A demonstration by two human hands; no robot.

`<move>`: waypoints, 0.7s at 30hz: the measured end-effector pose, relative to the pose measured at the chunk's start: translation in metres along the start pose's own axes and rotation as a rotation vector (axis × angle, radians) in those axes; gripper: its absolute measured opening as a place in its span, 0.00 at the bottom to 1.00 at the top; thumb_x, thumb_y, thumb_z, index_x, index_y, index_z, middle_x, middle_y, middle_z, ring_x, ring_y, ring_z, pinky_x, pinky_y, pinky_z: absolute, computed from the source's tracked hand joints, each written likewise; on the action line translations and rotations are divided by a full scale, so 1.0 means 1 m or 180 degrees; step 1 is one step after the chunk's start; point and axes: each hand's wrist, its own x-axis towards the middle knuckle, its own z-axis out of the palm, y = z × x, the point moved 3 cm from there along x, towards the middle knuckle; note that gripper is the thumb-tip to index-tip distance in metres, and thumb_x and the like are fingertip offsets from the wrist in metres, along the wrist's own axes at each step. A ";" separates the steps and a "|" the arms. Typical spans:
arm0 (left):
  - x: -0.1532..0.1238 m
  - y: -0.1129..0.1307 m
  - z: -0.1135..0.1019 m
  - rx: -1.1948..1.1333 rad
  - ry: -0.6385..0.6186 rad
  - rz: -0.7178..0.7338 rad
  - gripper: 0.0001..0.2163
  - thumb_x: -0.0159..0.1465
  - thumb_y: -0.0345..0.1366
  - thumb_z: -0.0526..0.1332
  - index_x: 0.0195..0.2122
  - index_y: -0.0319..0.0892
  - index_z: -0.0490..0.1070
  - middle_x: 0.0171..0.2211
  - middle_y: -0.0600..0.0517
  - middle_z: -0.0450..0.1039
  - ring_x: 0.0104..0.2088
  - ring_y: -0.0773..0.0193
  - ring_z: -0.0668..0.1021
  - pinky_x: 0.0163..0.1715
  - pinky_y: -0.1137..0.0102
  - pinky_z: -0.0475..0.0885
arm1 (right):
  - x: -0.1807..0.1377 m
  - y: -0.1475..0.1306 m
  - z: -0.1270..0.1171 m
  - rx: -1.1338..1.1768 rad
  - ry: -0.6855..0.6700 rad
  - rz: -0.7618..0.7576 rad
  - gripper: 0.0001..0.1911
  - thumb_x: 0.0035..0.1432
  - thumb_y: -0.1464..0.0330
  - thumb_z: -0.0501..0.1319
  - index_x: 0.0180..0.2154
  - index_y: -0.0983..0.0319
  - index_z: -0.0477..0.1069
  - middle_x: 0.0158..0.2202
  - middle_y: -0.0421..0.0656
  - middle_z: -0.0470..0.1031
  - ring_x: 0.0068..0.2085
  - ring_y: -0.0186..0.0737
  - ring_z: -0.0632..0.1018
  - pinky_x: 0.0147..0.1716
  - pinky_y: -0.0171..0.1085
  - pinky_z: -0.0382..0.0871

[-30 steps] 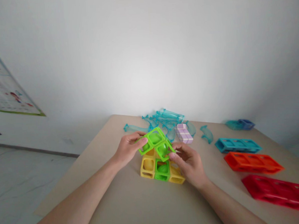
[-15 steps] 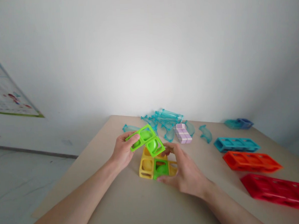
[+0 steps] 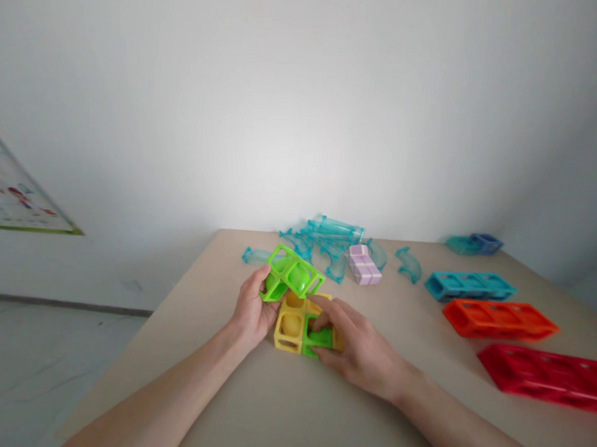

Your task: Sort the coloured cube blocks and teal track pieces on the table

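Observation:
My left hand (image 3: 255, 304) is closed on a bright green block piece (image 3: 298, 277) made of joined open-framed cubes, held tilted in the air. Just below it, a yellow block piece (image 3: 290, 327) stands on the table, with a green cube-shaped block (image 3: 318, 339) set against its right side. My right hand (image 3: 352, 337) grips that lower green block, thumb at its front and fingertips at its top opening. These fingers cover part of the green block and the yellow part to its right.
Several clear teal tube pieces (image 3: 336, 229) lie at the back, beside a lilac checked block (image 3: 363, 265). To the right rest a teal block bar (image 3: 469, 286), an orange one (image 3: 498, 318) and a red one (image 3: 554, 378). A dark blue block (image 3: 486, 243) sits near the wall.
The green piece in my left hand has turned and now shows more of its side. My right hand has moved slightly left, its fingers closing onto the lower green block.

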 end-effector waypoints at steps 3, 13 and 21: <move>-0.004 0.000 0.002 -0.0007 -0.0020 -0.0048 0.06 0.55 0.33 0.64 0.32 0.37 0.71 0.27 0.51 0.78 0.29 0.61 0.81 0.34 0.67 0.78 | -0.002 0.003 0.001 0.0074 -0.0028 -0.0047 0.35 0.55 0.74 0.61 0.61 0.56 0.51 0.43 0.45 0.74 0.48 0.44 0.74 0.47 0.42 0.70; -0.005 -0.003 0.001 -0.0109 0.0026 -0.0461 0.08 0.60 0.37 0.59 0.34 0.38 0.72 0.27 0.49 0.79 0.29 0.58 0.82 0.32 0.66 0.78 | 0.000 0.001 -0.001 0.0056 0.0002 -0.0126 0.29 0.62 0.69 0.56 0.63 0.58 0.53 0.43 0.46 0.78 0.46 0.46 0.74 0.46 0.44 0.69; -0.004 0.004 0.003 -0.0361 0.0176 -0.0664 0.08 0.62 0.36 0.58 0.33 0.38 0.73 0.28 0.47 0.80 0.27 0.59 0.82 0.31 0.65 0.79 | -0.002 0.005 0.000 0.0401 0.0415 0.0163 0.19 0.62 0.68 0.56 0.55 0.59 0.63 0.32 0.43 0.78 0.39 0.43 0.75 0.41 0.40 0.69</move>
